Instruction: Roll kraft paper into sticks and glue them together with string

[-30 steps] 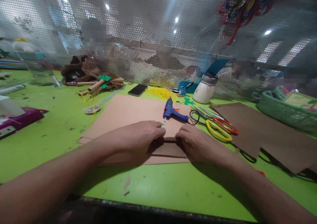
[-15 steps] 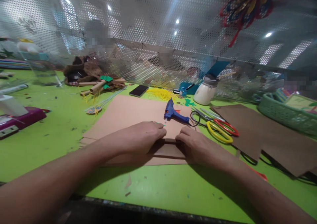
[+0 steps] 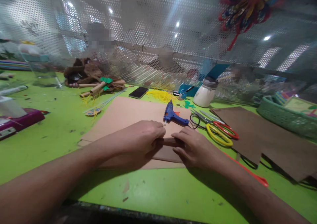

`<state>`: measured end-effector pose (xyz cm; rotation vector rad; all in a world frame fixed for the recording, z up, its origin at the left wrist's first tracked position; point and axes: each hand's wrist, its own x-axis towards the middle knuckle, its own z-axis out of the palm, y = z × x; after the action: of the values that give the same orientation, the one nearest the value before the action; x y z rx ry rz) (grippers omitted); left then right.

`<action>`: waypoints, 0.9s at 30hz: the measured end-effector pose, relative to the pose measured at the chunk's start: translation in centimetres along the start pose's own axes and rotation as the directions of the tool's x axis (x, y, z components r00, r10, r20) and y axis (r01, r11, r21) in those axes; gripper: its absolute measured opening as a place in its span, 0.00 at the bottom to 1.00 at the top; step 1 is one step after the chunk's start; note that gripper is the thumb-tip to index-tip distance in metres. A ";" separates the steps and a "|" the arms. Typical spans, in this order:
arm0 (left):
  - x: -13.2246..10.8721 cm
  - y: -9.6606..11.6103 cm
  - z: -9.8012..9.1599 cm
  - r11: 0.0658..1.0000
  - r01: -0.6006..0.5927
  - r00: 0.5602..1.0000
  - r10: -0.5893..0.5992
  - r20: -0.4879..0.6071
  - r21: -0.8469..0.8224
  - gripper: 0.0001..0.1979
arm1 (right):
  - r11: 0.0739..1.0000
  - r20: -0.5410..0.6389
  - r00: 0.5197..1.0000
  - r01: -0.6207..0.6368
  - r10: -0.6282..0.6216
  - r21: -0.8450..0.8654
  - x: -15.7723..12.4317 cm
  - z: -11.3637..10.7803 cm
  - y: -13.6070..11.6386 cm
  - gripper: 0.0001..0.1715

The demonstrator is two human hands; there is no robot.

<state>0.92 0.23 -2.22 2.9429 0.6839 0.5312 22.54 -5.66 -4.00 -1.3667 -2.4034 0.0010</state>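
Green bench (image 3: 158, 197) bearing tan paper sheets (image 3: 128, 113); over their near part, two forearms (image 3: 74, 161) converge. The left hand (image 3: 146, 135), back upward, and right hand (image 3: 195, 144), thumb opposing fingers, are clamped on opposite ends of a narrow brown paper roll (image 3: 170, 142).

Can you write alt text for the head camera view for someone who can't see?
A person's left hand and right hand hold a narrow brown paper strip, folded or rolled, over tan paper sheets on a green table. A blue glue gun lies beyond, with scissors to its right.
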 end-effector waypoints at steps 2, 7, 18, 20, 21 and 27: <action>0.2 0.0 -0.3 0.999 0.026 1.000 -0.026 0.000 -0.032 0.06 | 0.999 -0.047 0.999 0.017 -0.019 -0.031 0.0 0.7 0.2 0.08; 1.3 -0.7 -2.4 0.948 0.102 0.982 -0.048 0.182 -0.302 0.06 | 0.995 -0.127 0.987 0.097 -0.100 -0.027 -0.3 0.2 0.6 0.11; 2.0 -1.3 -1.7 0.662 0.342 0.909 -0.055 0.412 -0.667 0.21 | 0.944 -0.314 0.907 0.201 -0.280 -0.261 -0.2 -0.3 -0.2 0.14; 2.1 -1.2 -1.5 0.649 0.355 0.908 -0.069 0.413 -0.673 0.19 | 0.943 -0.324 0.905 0.190 -0.276 -0.272 -0.3 -0.1 -0.1 0.15; 2.1 -1.1 -1.4 0.642 0.361 0.907 -0.073 0.415 -0.677 0.19 | 0.944 -0.328 0.904 0.189 -0.275 -0.269 -0.3 -0.1 -0.1 0.16; 2.1 -0.8 -1.3 0.656 0.385 0.898 -0.104 0.428 -0.649 0.18 | 0.971 -0.336 0.911 0.214 -0.238 -0.109 -0.1 0.1 0.0 0.18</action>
<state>1.88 1.84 -0.43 2.0593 0.6260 0.1567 22.57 -5.74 -4.11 -1.0066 -2.2575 -0.3601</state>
